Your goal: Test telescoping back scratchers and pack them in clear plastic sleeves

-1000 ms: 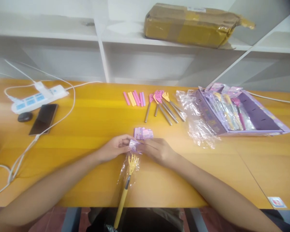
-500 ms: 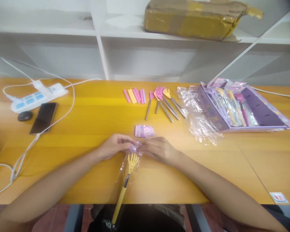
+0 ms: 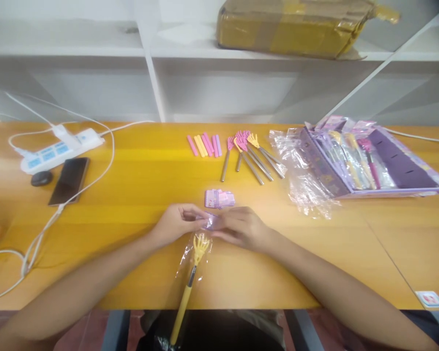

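Note:
Between my left hand [image 3: 179,223] and my right hand [image 3: 243,226] is a small purple card [image 3: 209,222] at the top of a clear plastic bag [image 3: 186,256]. Fingers of both hands pinch it from either side. Inside the bag lies a yellow back scratcher [image 3: 200,247], hand-shaped end towards me up the table, its yellow handle reaching past the table's front edge. Just beyond my hands sits a small pile of pink and purple cards [image 3: 219,199]. My right fingertips partly cover the card.
Farther back lie several pink, yellow and purple tubes [image 3: 205,145] and several metal-stemmed back scratchers [image 3: 254,158]. Crumpled clear bags [image 3: 307,190] lie beside a purple display box [image 3: 398,194] of bagged scratchers. Leftward are a power strip [image 3: 62,150], a phone [image 3: 69,180] and white cables.
The card now shows flatter and more plainly between my fingers, and my right fingers have shifted on it. The back scratcher stays nearly in place. The view has shifted slightly.

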A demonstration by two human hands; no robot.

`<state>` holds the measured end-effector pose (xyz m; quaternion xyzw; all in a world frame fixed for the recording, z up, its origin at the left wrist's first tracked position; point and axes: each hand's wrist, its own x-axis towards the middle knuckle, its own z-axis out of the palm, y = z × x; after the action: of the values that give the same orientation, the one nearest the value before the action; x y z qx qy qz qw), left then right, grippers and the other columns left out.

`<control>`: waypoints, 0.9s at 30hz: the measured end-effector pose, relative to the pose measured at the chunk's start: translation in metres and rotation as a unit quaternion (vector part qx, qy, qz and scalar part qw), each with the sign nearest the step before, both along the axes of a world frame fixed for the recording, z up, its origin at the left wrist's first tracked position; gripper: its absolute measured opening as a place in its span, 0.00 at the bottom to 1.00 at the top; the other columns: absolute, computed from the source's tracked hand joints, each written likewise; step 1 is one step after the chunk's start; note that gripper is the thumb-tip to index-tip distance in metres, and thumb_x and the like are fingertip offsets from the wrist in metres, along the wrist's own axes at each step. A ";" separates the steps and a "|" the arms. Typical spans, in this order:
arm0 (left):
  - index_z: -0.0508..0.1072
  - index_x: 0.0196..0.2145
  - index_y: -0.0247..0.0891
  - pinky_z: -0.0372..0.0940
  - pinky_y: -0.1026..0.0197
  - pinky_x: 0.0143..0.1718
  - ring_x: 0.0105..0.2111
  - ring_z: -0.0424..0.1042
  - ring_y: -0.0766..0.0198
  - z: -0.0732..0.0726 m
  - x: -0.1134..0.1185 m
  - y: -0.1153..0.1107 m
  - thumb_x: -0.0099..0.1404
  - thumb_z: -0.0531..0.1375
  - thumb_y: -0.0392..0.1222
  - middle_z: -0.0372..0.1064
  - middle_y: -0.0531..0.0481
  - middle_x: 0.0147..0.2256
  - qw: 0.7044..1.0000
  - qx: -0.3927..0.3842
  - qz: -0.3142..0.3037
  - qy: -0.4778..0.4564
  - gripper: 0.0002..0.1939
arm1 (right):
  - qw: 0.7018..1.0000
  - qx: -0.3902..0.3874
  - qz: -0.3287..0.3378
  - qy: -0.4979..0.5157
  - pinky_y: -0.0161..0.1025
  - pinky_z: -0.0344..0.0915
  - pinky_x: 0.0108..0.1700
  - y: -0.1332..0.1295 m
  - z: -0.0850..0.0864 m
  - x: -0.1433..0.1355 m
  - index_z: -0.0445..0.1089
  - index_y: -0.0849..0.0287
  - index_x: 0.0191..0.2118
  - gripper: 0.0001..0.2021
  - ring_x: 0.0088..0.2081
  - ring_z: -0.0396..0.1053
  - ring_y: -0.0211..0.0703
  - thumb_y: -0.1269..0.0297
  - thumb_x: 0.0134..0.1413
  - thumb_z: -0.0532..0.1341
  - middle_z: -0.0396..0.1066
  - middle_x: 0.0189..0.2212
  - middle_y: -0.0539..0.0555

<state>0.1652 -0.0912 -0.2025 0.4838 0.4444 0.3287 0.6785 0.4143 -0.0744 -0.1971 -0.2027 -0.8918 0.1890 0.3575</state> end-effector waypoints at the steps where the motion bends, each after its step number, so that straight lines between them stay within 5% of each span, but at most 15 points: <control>1: 0.84 0.41 0.36 0.78 0.55 0.47 0.42 0.84 0.56 -0.001 0.001 0.000 0.60 0.75 0.48 0.85 0.41 0.45 1.000 0.004 0.005 -0.007 0.16 | 0.998 -0.047 -0.037 0.011 0.34 0.64 0.32 -0.001 0.001 -0.001 0.73 0.58 0.35 0.10 0.27 0.70 0.34 0.61 0.71 0.64 0.75 0.27 0.49; 4: 0.84 0.39 0.36 0.78 0.54 0.50 0.43 0.84 0.57 -0.002 0.002 -0.001 0.61 0.75 0.47 0.85 0.42 0.44 0.999 0.023 0.031 -0.011 0.14 | 0.969 -0.191 -0.152 0.049 0.32 0.55 0.26 -0.007 0.005 -0.006 0.66 0.59 0.26 0.20 0.21 0.57 0.31 0.57 0.72 0.61 0.62 0.18 0.45; 7: 0.83 0.37 0.35 0.77 0.55 0.49 0.41 0.84 0.57 0.000 0.003 -0.002 0.60 0.75 0.47 0.85 0.43 0.42 0.998 0.038 0.040 -0.015 0.13 | 0.945 -0.269 -0.178 0.051 0.31 0.51 0.24 -0.013 0.005 -0.013 0.65 0.59 0.26 0.22 0.21 0.51 0.31 0.51 0.69 0.64 0.55 0.17 0.43; 14: 0.82 0.35 0.35 0.76 0.57 0.45 0.38 0.82 0.58 0.003 0.002 -0.003 0.59 0.76 0.49 0.84 0.44 0.37 0.997 0.064 0.034 0.002 0.15 | 0.928 -0.368 -0.059 0.031 0.32 0.61 0.29 -0.016 -0.006 -0.025 0.75 0.62 0.35 0.24 0.27 0.63 0.36 0.43 0.71 0.59 0.66 0.23 0.49; 22: 0.77 0.29 0.35 0.72 0.59 0.44 0.35 0.78 0.62 -0.006 -0.004 0.000 0.65 0.72 0.53 0.79 0.48 0.32 0.995 0.098 0.035 0.009 0.18 | 0.874 -0.484 0.040 -0.011 0.30 0.65 0.27 0.004 -0.002 -0.013 0.75 0.63 0.47 0.26 0.24 0.61 0.31 0.40 0.71 0.57 0.69 0.30 0.49; 25: 0.79 0.44 0.37 0.71 0.58 0.48 0.41 0.77 0.61 -0.003 -0.006 -0.002 0.71 0.66 0.50 0.79 0.46 0.39 0.991 0.128 0.010 0.028 0.13 | 0.866 -0.498 0.043 0.013 0.31 0.66 0.27 0.006 -0.004 -0.008 0.74 0.63 0.44 0.26 0.25 0.64 0.32 0.40 0.69 0.59 0.68 0.29 0.49; 27: 0.69 0.64 0.42 0.70 0.57 0.50 0.43 0.77 0.60 -0.001 -0.006 -0.005 0.76 0.61 0.49 0.79 0.44 0.46 0.988 0.144 -0.031 0.036 0.23 | 0.867 -0.496 0.036 0.032 0.32 0.66 0.27 0.007 -0.006 -0.004 0.73 0.63 0.42 0.26 0.24 0.65 0.33 0.39 0.69 0.59 0.68 0.28 0.49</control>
<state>0.1592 -0.0959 -0.2037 0.6017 0.4013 0.3508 0.5948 0.4099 -0.0676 -0.2029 -0.3149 -0.6751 0.6256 0.2316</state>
